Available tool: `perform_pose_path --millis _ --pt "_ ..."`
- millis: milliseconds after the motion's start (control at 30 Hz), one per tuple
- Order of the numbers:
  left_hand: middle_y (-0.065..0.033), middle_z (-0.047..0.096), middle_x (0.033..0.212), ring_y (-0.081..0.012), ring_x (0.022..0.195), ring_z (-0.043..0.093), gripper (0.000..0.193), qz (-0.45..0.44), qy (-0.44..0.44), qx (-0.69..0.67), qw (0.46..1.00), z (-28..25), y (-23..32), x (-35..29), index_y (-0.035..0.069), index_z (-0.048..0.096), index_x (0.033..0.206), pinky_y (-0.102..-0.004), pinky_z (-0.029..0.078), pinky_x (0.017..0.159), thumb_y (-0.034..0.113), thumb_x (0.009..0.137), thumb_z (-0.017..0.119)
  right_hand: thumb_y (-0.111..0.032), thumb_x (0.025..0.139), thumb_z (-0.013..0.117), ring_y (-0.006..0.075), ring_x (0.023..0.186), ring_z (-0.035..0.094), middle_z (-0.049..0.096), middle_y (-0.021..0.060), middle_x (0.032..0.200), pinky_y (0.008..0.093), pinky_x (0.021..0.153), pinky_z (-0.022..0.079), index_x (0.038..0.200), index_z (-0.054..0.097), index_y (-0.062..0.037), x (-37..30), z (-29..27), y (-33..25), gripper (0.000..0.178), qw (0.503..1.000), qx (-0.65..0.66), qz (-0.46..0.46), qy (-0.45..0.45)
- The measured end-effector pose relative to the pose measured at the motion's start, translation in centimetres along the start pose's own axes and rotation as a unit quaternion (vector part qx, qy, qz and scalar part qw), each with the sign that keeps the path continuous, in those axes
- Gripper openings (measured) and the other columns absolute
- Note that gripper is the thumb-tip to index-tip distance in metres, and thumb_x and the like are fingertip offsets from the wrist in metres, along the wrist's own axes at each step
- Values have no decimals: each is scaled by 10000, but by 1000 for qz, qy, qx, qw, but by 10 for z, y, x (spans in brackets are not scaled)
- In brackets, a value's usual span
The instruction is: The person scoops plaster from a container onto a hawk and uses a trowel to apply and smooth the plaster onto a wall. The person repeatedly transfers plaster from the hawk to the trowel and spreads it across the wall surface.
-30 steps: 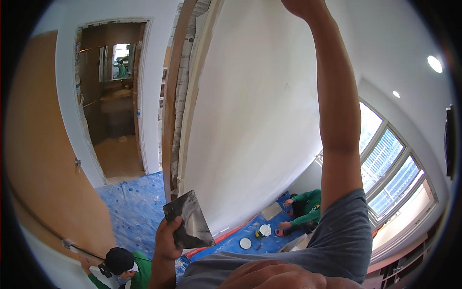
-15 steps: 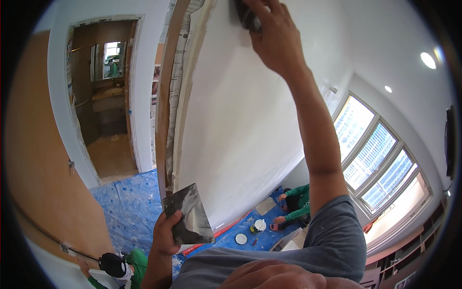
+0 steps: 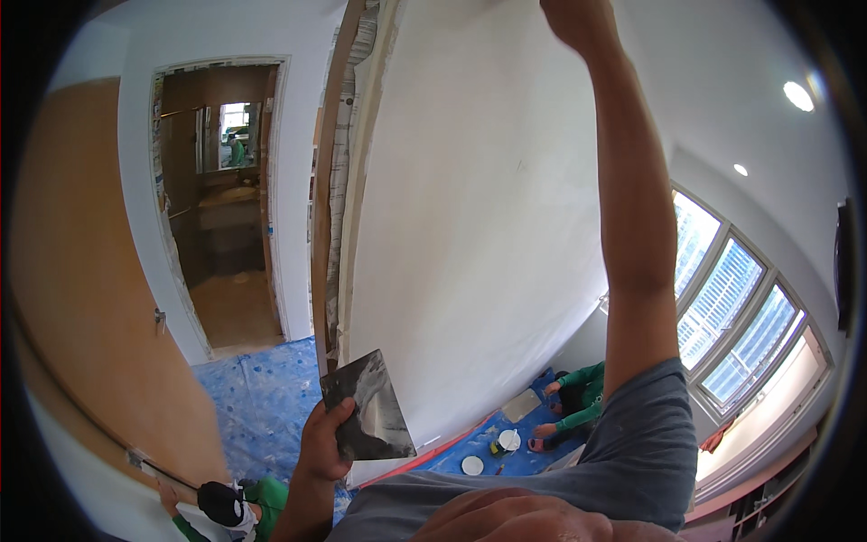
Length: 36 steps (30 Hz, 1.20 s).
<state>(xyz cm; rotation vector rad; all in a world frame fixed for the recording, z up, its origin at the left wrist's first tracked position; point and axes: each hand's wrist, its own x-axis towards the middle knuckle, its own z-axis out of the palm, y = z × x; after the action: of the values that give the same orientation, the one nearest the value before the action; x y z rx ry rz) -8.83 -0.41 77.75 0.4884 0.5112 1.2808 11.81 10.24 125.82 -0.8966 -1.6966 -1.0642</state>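
Below, on the blue sheet (image 3: 257, 397), a small white tub (image 3: 509, 440) stands near a co-worker in green (image 3: 582, 397); its top looks white, but it is too small to tell whether that is contents or a cover. A flat white disc (image 3: 472, 465) lies just beside it. The left hand (image 3: 325, 444) is closed around the edge of a dark square plate (image 3: 368, 411), thumb on its face, which carries a pale smear; the plate is tilted in front of the white wall panel (image 3: 470, 226). Half a second ago the right hand (image 3: 578, 25) showed lower, holding a dark tool at the panel; now it reaches the upper edge, fingers cut off, so its grip cannot be told.
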Motion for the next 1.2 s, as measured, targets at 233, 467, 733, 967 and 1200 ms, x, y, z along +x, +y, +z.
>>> perform_pose_path --millis 233,467,733,967,1200 --pt "-123 656 1204 -254 1094 673 357 5 -8 -22 1000 2 -8 -2 15 548 1306 -441 585 909 139 973 585 -26 1023 433 328 1219 584 618 134 1335 442 1047 474 1381 594 -116 47 21 22 403 998 -29 -54 7" --pt "-83 662 1199 -236 1089 672 346 28 -11 -65 997 3 -10 6 57 563 1307 -412 580 920 111 966 572 50 975 462 302 1210 592 602 107 1342 411 1019 502 1388 576 -109 -62 29 -2 457 996 58 -30 -68" --pt "-79 665 1224 -217 1102 671 359 154 -80 -11 985 85 4 47 61 545 1336 -410 588 897 192 1002 571 104 835 537 299 957 662 693 89 1147 379 841 539 1320 650 -170 -186 13 6 569 984 143 -82 -69" --pt "-75 694 1073 -213 896 717 333 78 -127 -102 984 142 7 55 87 548 1254 -383 590 574 327 1023 537 -129 1002 511 379 1118 616 585 311 1280 452 858 545 1364 504 46 -345 14 -69 402 799 528 -1 287" --pt "-75 690 1036 -222 836 718 300 76 -133 -47 987 141 14 38 98 551 1226 -378 555 520 314 1020 540 49 791 683 368 1063 641 633 166 1277 422 820 563 1355 619 -174 -343 3 -30 610 915 381 -69 -111"
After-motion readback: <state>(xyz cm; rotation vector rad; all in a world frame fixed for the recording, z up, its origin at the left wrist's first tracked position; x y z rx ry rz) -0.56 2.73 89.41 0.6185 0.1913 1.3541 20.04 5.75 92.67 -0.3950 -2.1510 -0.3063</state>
